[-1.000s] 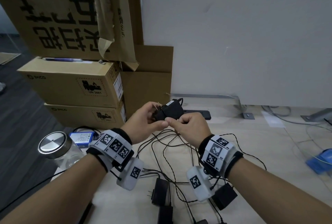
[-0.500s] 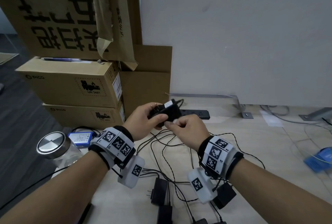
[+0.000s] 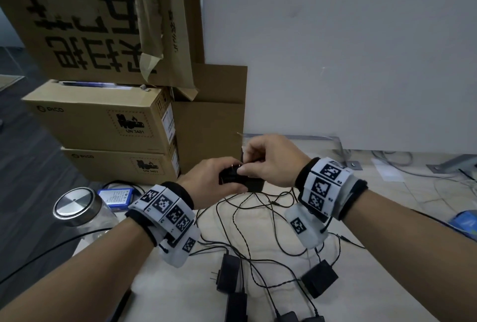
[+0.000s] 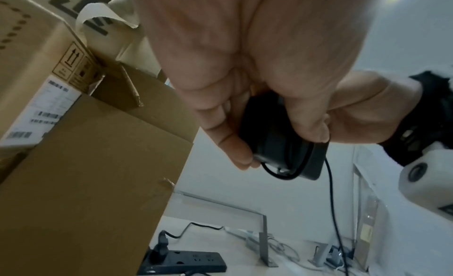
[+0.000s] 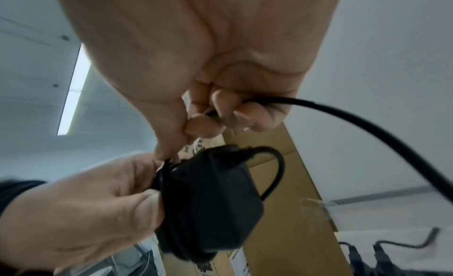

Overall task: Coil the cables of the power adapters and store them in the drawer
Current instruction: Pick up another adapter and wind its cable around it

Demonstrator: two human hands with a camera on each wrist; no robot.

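— Since a second ago the right hand has swung over the top of the power adapter, from its near side to its far side.

— What does each hand have?

— Right fingers pinch the cable, just above the brick. The left hand grips the adapter by its sides, held up over the table, turns already lying round it.

— And the slack?

— It trails down from the right hand toward the table. Likely the next turn passes under, the brick's long axis lying across between the hands. No drawer is in view.
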